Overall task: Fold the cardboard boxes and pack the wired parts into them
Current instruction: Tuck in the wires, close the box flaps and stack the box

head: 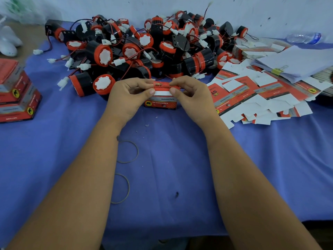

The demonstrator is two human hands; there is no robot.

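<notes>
L hand (128,95) + R hand (191,92) both pinching top flap of small red printed cardboard box (161,102), thumbs on white flap edge. Box stands on blue tablecloth (171,159), just in front of heap of black-and-red wired parts (144,49). Flat unfolded red-white box blanks (252,94) right of box; folded boxes (15,94) stacked well left.

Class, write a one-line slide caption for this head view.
Both hands pinch a red box's top flap shut before a pile of wired horns.

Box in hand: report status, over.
Left hand and right hand both pinching box top flap. Flap not yet tucked. Nothing in the way.
</notes>
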